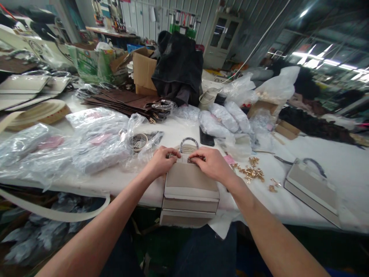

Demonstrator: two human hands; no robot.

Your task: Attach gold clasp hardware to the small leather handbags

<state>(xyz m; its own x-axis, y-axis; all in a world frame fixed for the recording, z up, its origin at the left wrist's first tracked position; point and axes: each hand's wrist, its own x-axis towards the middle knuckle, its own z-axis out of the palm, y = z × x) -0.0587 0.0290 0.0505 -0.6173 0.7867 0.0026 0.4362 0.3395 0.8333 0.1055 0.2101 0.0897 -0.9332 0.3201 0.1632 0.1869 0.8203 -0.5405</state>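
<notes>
A beige handbag (188, 192) lies at the near edge of the white table (317, 154), its bottom hanging over the edge. Its curved handle (188, 141) shows just beyond my fingers. My left hand (162, 160) is closed in a pinch on the bag's top edge at the left. My right hand (210, 163) pinches the same edge at the right, fingers pressed on a small metal fitting (190, 159) between the two hands.
Loose gold metal fittings (251, 173) lie right of the bag. A second beige handbag (313, 190) rests at the right. Clear plastic bags (86, 148) cover the left side. Brown leather pieces (121, 100), cardboard boxes (144, 69) and a black garment (178, 67) stand behind.
</notes>
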